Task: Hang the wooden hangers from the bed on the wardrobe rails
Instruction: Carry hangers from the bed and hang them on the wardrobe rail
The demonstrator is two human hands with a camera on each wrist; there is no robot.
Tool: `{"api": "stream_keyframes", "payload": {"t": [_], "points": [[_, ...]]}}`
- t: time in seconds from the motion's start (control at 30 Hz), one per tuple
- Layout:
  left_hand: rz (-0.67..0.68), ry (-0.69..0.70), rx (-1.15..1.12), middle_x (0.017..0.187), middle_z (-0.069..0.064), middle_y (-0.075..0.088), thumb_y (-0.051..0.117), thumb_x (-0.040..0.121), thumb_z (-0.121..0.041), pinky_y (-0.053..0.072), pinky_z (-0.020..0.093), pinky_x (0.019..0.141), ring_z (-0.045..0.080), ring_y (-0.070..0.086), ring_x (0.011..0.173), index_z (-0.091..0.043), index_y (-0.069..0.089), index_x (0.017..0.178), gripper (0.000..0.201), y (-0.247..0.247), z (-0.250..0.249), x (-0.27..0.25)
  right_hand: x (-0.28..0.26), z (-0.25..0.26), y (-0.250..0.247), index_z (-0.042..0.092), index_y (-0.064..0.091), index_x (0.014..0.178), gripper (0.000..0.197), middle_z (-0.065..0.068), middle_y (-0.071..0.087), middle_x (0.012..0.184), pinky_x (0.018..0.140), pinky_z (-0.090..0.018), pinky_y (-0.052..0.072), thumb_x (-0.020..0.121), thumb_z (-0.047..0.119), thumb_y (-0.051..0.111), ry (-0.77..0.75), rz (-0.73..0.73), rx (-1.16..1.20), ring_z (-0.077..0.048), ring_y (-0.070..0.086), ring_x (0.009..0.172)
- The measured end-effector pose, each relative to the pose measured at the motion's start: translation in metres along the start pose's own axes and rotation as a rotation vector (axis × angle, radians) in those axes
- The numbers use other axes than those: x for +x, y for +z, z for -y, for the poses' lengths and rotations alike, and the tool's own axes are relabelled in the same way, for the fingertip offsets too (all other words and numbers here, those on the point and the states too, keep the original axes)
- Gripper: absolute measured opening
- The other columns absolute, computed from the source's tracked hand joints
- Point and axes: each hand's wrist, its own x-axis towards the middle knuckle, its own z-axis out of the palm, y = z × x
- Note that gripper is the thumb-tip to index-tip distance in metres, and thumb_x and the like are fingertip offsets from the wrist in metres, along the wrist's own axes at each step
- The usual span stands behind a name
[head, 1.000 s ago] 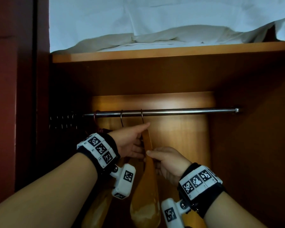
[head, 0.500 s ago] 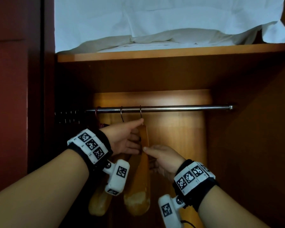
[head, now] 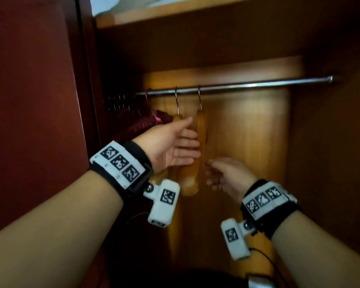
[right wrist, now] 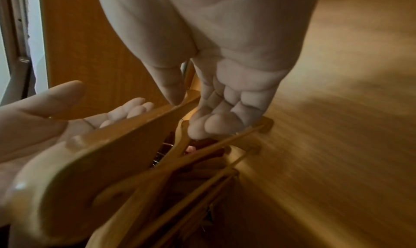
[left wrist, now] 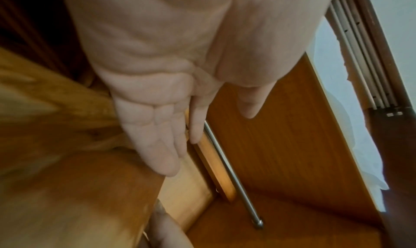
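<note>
At the open wardrobe, a dark red garment (head: 146,123) hung at the far left of the metal rail (head: 258,83), just left of the person's left hand (head: 170,146). That hand was spread wide, palm turned inward and fingers straight, its fingertips (head: 192,151) resting against the flat side of the right wooden hanger (head: 200,146), gripping nothing. The left wooden hanger (head: 177,118) hung partly hidden behind that hand, its wire hook over the rail above. Both wooden hangers hung from the rail by their hooks, close beside each other, between the two hands. Just right of the right wooden hanger and lower down, the right hand (head: 227,175) was loosely open, fingers relaxed and slightly bent, holding nothing; whether its fingertips touched the wood could not be told through the blur. Well above both hands ran a wooden shelf (head: 195,9) carrying pale bedding (head: 104,5).
</note>
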Motion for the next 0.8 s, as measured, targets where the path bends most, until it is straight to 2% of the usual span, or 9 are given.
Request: {"api": "stream_keyframes", "payload": {"t": [0.1, 0.17, 0.23, 0.3, 0.4, 0.63, 0.73, 0.8], "points": [[-0.011, -0.005, -0.013, 0.113, 0.008, 0.075, 0.050, 0.099, -0.051, 0.057, 0.028, 0.081, 0.018, 0.073, 0.103, -0.007, 0.063, 0.128, 0.054, 0.012, 0.020, -0.014, -0.035, -0.020, -0.005, 0.008, 0.055, 0.106, 0.014, -0.007, 0.059, 0.073, 0.048, -0.027, 0.038, 0.099, 0.020, 0.055, 0.058, -0.045, -0.014, -0.019, 0.055, 0.053], [0.009, 0.019, -0.050, 0.111, 0.006, 0.076, 0.052, 0.099, -0.048, 0.057, 0.028, 0.088, 0.017, 0.073, 0.103, -0.009, 0.066, 0.124, 0.049, 0.019, 0.029, -0.020, -0.061, -0.026, -0.013, 0.009, 0.057, 0.106, 0.015, -0.006, 0.061, 0.072, 0.049, -0.027, 0.041, 0.098, 0.021, 0.057, 0.072, -0.084, -0.035, -0.019, 0.057, 0.055], [0.058, 0.035, -0.084, 0.115, 0.006, 0.074, 0.053, 0.099, -0.046, 0.055, 0.031, 0.091, 0.019, 0.071, 0.106, -0.010, 0.066, 0.122, 0.045, 0.026, 0.033, -0.029, -0.087, -0.026, -0.022, 0.009, 0.059, 0.107, 0.017, -0.004, 0.062, 0.072, 0.050, -0.027, 0.043, 0.097, 0.022, 0.059, 0.082, -0.132, -0.046, -0.020, 0.058, 0.058], [0.128, 0.042, -0.105, 0.120, 0.008, 0.072, 0.052, 0.100, -0.044, 0.054, 0.031, 0.089, 0.020, 0.070, 0.106, -0.010, 0.066, 0.122, 0.043, 0.034, 0.036, -0.044, -0.114, -0.027, -0.028, 0.009, 0.062, 0.105, 0.016, -0.004, 0.063, 0.072, 0.050, -0.026, 0.043, 0.096, 0.022, 0.060, 0.081, -0.205, -0.054, -0.021, 0.058, 0.058], [0.265, 0.014, -0.128, 0.117, 0.007, 0.073, 0.053, 0.100, -0.044, 0.055, 0.031, 0.087, 0.021, 0.071, 0.106, -0.010, 0.066, 0.122, 0.043, 0.042, 0.049, -0.070, -0.158, -0.032, -0.027, 0.008, 0.063, 0.103, 0.016, -0.006, 0.062, 0.074, 0.049, -0.025, 0.042, 0.096, 0.021, 0.058, 0.112, -0.322, -0.052, -0.020, 0.058, 0.057], [0.595, -0.152, -0.195, 0.115, 0.008, 0.074, 0.057, 0.097, -0.044, 0.057, 0.029, 0.074, 0.019, 0.073, 0.094, -0.011, 0.067, 0.116, 0.039, 0.079, 0.110, -0.130, -0.283, -0.048, 0.000, 0.009, 0.062, 0.102, 0.012, -0.006, 0.062, 0.075, 0.056, -0.029, 0.043, 0.096, 0.018, 0.058, 0.216, -0.526, -0.104, -0.021, 0.058, 0.062], [0.721, -0.198, -0.180, 0.116, 0.008, 0.074, 0.058, 0.097, -0.042, 0.056, 0.030, 0.078, 0.020, 0.072, 0.098, -0.010, 0.067, 0.115, 0.038, 0.114, 0.117, -0.161, -0.341, -0.034, -0.003, 0.007, 0.064, 0.100, 0.013, -0.009, 0.062, 0.075, 0.056, -0.029, 0.045, 0.092, 0.017, 0.063, 0.209, -0.697, -0.157, -0.023, 0.059, 0.061], [0.789, -0.158, -0.179, 0.114, 0.008, 0.074, 0.059, 0.097, -0.041, 0.056, 0.032, 0.080, 0.021, 0.072, 0.099, -0.009, 0.067, 0.117, 0.039, 0.139, 0.112, -0.185, -0.379, -0.018, -0.010, 0.005, 0.065, 0.101, 0.016, -0.009, 0.063, 0.074, 0.056, -0.028, 0.045, 0.090, 0.016, 0.065, 0.187, -0.817, -0.186, -0.025, 0.060, 0.062]]}}
